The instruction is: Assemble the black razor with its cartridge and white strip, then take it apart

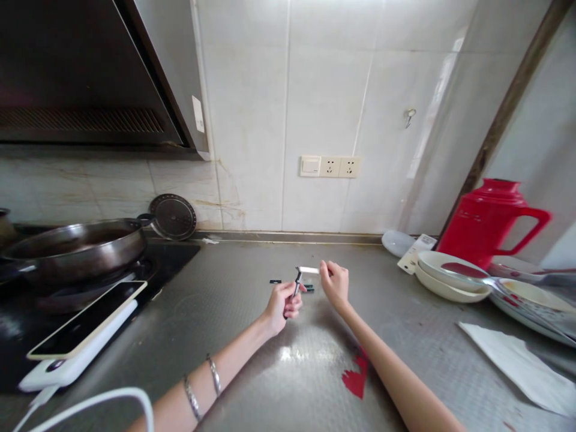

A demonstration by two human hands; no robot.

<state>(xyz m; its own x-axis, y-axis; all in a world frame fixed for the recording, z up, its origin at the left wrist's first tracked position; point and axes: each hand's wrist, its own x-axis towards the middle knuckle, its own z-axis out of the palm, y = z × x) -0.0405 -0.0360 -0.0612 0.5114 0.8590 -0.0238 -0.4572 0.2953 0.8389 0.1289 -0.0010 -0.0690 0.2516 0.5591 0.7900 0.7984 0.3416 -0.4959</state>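
Note:
My left hand [283, 305] is closed around a slim dark-and-silver tool [296, 287], held upright over the metal counter [252, 372]. From the tool's upper end a short white strip [309, 270] reaches across to my right hand [334, 282], whose fingers are pinched on its other end. What exactly the tool is cannot be made out. Small dark pieces [308, 288] lie on the counter just behind my left hand, and another dark piece [275, 281] lies to their left. A torn red piece [355, 379] rests beside my right forearm.
At left, a steel pan [81, 243] sits on the black stove, with a phone [90, 318] on a white device in front. Stacked bowls [450, 282], a red jug [490, 222] and white paper [517, 366] are at right.

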